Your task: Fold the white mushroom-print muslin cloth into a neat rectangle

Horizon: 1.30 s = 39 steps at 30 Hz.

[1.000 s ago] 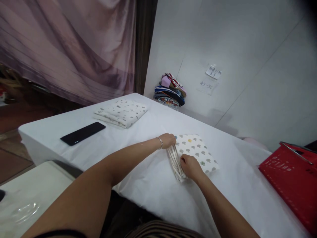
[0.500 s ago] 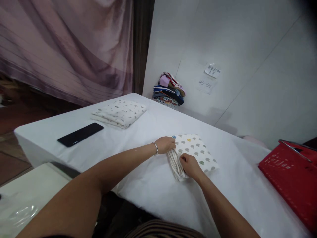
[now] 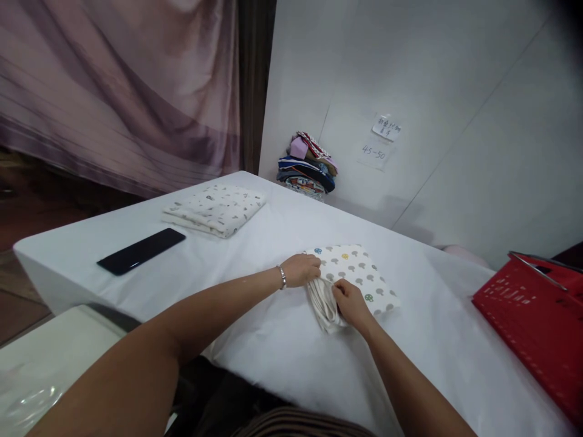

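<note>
A folded white cloth (image 3: 359, 276) with grey, blue, yellow and green mushroom prints lies on the white-covered table (image 3: 268, 340) in front of me. Its near-left edge shows several stacked layers bulging outward. My left hand (image 3: 302, 269), a bracelet on its wrist, is closed on the cloth's left corner. Closed too, my right hand (image 3: 350, 301) pinches the layered edge nearer to me. Both sets of fingertips are partly hidden. Farther left on the table rests a second folded white cloth (image 3: 218, 209) with small dark prints.
A black phone-like slab (image 3: 142, 250) lies at the table's left. On the right stands a red basket (image 3: 532, 321) with a metal handle. A pile of folded fabrics (image 3: 307, 164) sits beyond the far edge, against the wall. A pale stool-like surface (image 3: 59, 346) is at lower left.
The view has shifted slightly, so the table's things appear a little further left. Both hands keep their hold on the mushroom-print cloth, whose layered edge bulges a bit differently.
</note>
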Each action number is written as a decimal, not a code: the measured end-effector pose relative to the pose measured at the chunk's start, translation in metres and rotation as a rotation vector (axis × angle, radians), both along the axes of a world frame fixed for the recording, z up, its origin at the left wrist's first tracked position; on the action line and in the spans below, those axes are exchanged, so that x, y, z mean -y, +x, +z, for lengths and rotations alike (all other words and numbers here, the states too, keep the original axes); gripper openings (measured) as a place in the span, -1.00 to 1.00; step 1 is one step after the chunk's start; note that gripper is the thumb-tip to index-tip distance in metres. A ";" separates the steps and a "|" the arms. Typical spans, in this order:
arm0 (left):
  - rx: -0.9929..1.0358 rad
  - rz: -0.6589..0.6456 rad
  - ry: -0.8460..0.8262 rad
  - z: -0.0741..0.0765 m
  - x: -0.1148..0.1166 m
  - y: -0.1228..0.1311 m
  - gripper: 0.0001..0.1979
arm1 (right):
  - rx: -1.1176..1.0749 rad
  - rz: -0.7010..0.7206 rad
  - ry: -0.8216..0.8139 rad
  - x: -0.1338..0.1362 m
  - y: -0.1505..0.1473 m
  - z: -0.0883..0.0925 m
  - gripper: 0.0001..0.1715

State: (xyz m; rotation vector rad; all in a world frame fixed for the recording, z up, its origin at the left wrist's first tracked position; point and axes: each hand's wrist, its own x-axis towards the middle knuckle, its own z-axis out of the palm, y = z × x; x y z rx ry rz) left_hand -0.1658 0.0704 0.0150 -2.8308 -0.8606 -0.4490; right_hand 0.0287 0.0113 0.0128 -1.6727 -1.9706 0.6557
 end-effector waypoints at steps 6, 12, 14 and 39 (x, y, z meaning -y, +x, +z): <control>0.012 -0.025 -0.019 0.000 0.001 0.000 -0.86 | -0.028 -0.027 -0.008 0.001 0.001 -0.001 -0.75; -0.102 -0.045 -0.021 -0.002 -0.005 0.007 -0.86 | 0.058 0.021 0.001 0.001 -0.001 0.001 -0.78; -0.114 -0.056 -0.031 -0.001 -0.006 0.009 -0.85 | 0.081 0.027 0.002 0.001 -0.001 0.003 -0.78; -0.175 -0.015 -0.114 0.000 -0.014 0.011 -0.85 | 0.214 0.046 -0.032 0.004 -0.011 0.008 -0.78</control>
